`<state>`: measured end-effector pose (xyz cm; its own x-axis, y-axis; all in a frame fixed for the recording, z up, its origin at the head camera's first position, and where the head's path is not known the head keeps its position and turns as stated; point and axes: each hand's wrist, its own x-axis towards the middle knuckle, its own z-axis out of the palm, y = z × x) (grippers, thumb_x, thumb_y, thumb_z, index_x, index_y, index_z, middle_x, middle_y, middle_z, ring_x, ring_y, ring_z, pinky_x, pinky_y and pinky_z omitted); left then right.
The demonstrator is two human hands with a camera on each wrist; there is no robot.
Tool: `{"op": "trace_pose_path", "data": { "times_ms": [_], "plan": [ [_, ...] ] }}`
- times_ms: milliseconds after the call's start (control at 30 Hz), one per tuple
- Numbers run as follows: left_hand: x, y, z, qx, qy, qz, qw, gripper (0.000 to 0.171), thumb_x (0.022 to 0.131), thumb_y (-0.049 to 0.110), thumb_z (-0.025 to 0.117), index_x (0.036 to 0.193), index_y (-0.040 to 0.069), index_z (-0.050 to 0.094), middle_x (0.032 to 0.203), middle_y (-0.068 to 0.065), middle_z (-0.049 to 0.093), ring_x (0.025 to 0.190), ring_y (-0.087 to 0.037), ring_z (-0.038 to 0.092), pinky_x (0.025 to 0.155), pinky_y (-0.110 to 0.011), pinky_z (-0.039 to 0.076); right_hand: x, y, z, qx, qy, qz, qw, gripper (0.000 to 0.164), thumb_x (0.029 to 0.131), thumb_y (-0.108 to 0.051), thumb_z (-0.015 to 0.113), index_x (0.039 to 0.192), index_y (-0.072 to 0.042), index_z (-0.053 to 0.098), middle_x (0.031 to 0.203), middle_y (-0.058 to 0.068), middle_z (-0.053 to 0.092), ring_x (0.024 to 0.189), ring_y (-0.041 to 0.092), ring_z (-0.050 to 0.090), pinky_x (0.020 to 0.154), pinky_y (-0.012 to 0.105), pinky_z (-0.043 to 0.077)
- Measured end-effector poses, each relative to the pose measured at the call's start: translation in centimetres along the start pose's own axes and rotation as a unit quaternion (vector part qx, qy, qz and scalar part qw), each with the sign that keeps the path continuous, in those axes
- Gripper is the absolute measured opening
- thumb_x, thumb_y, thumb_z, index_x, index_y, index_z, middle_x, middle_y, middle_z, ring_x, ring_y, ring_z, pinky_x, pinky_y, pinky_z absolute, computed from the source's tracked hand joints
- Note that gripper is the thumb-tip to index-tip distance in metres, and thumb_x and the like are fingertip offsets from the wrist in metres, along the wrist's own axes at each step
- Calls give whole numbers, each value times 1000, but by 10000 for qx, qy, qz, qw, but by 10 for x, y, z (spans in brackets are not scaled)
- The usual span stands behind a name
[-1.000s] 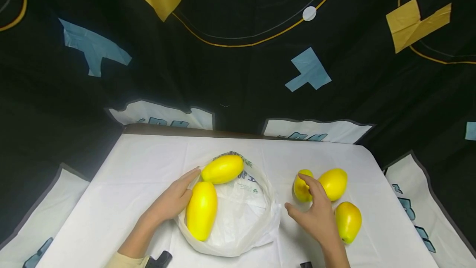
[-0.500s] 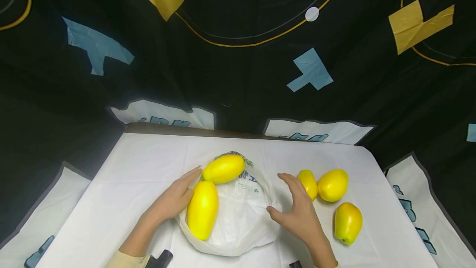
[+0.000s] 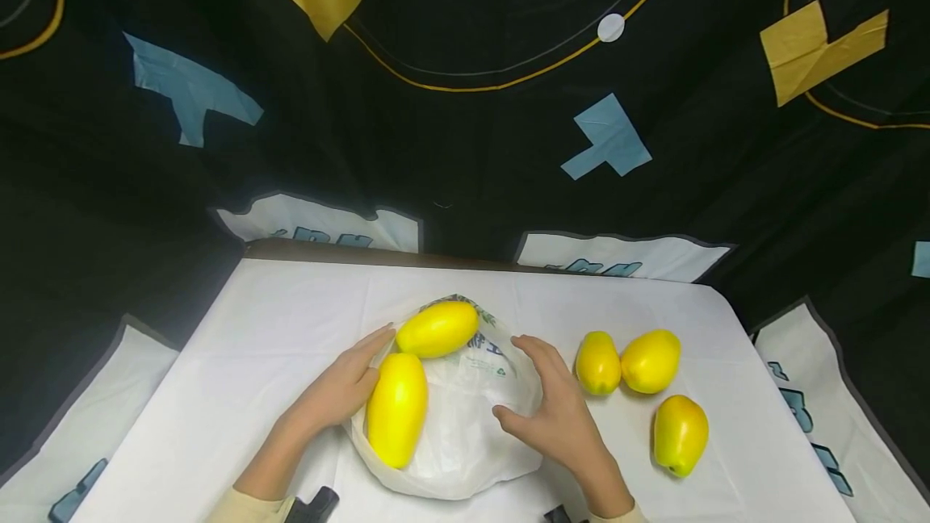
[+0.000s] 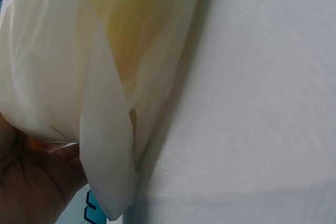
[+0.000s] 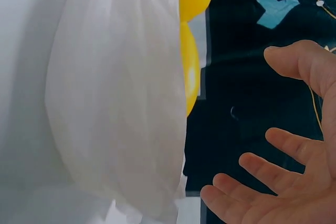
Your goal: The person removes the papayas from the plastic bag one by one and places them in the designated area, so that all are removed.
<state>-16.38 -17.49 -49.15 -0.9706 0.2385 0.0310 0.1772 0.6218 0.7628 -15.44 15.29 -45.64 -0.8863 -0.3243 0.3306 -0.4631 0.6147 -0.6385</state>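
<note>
A white plastic bag [image 3: 465, 426] stands on the table with its mouth upward. Two long, smooth yellow mango-shaped fruits, an upright one [image 3: 395, 410] and a slanted one [image 3: 437, 329], lie in its left and far parts. My left hand [image 3: 337, 390] rests against the bag's left rim, fingers straight; in the left wrist view the bag hides most of the fingers. Over the bag's right rim hovers my right hand [image 3: 555, 414], thumb apart from the fingers and nothing between them. The right wrist view shows this hand [image 5: 283, 182] spread apart from the bag [image 5: 121, 93].
Right of the bag lie three shorter yellow fruits: a left one [image 3: 599, 363], a far one [image 3: 651, 361] and a near one [image 3: 680, 436]. A white cloth covers the table [image 3: 283, 329]. Behind its far edge hangs a black cloth [image 3: 436, 160] with taped shapes.
My right hand has moved left from beside the loose fruits to over the bag's right side, uncovering the left fruit of the three. My left hand has stayed at the rim.
</note>
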Motion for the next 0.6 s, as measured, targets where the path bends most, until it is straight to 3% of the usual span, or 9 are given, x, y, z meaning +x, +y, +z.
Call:
{"op": "trace_pose_path", "data": {
  "times_ms": [333,600],
  "plan": [
    [-1,1,-1,54,9,-10,10000,55,98,6,42,152,8,33,158,-6,29,145,-28,24,116,-49,21,8,-13,14,171,-335,-228,9990,82,69,-29,84,141,-29,45,144,-9,42,131,13,43,106,41,43],
    [-1,2,-1,34,5,25,10000,55,98,6,42,152,8,33,158,-6,29,145,-28,24,116,-49,21,13,-21,27,350,-492,-369,9975,84,67,-28,84,140,-36,43,144,-17,41,132,2,38,106,37,43]
  ]
}}
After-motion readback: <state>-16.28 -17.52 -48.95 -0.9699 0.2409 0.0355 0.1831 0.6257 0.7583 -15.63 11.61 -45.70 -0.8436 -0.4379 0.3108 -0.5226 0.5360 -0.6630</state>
